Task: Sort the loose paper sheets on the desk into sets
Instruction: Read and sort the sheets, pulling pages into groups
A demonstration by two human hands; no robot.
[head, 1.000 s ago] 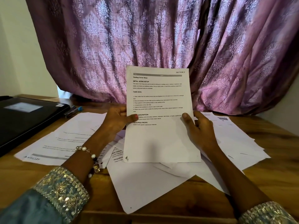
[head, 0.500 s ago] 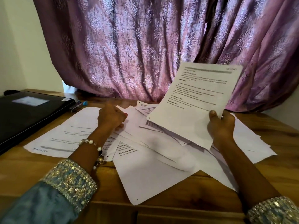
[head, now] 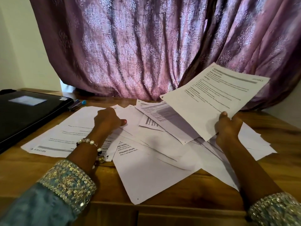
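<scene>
Nearest the viewer, overlapping loose sheets [head: 146,168] lie spread across the desk [head: 268,160], one corner reaching the front edge; their arrangement is unchanged from half a second ago. The left hand [head: 108,120] has moved slightly forward and now rests on the sheets at centre-left, fingers curled under and thumb extended to the right; whether it pinches a sheet cannot be told. A beaded bracelet [head: 91,144] sits on that wrist above an embroidered sleeve [head: 65,181]. The right hand [head: 228,126] holds one printed sheet [head: 211,101] by its near corner, thumb on top and fingers underneath, pinching the paper. That sheet has swung further right and tilted flatter than before; it is clear of the desk, above the right side of the pile, and casts a shadow on the papers beneath. A second sheet appears to sit directly under it, though this cannot be confirmed. To the far left, a closed black laptop [head: 29,111] lies flat on the desk, with pens [head: 76,104] just beside its right edge. A purple curtain [head: 146,46] hangs behind the desk.
</scene>
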